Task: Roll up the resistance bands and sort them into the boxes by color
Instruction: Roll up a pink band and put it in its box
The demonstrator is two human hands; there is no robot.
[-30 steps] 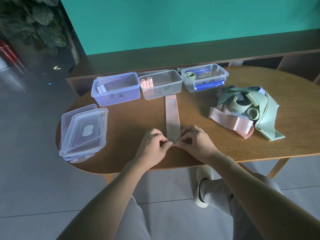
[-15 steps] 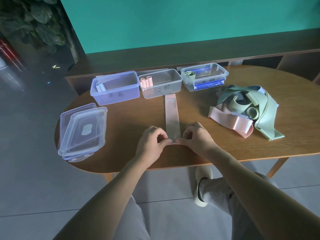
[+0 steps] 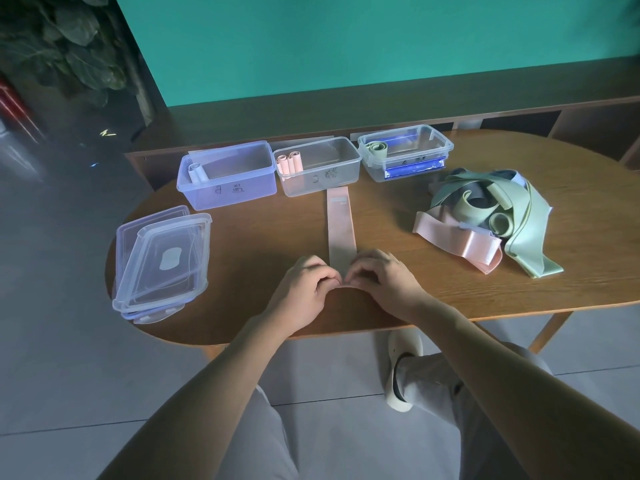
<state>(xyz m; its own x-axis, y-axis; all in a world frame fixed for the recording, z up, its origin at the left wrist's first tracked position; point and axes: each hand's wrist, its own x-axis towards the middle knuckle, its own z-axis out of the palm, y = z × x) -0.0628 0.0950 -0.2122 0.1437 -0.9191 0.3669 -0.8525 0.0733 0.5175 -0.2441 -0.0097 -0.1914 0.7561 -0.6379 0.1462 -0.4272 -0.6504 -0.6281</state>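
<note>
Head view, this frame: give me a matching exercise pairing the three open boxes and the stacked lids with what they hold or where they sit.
Things:
1. left box
2. middle box
3. right box
4. stacked lids

States:
A. one green roll inside
B. at the table's left end, nothing on top
C. one pale bluish roll inside
D. two pink rolls inside

Pairs: 1-C, 2-D, 3-A, 4-B
</note>
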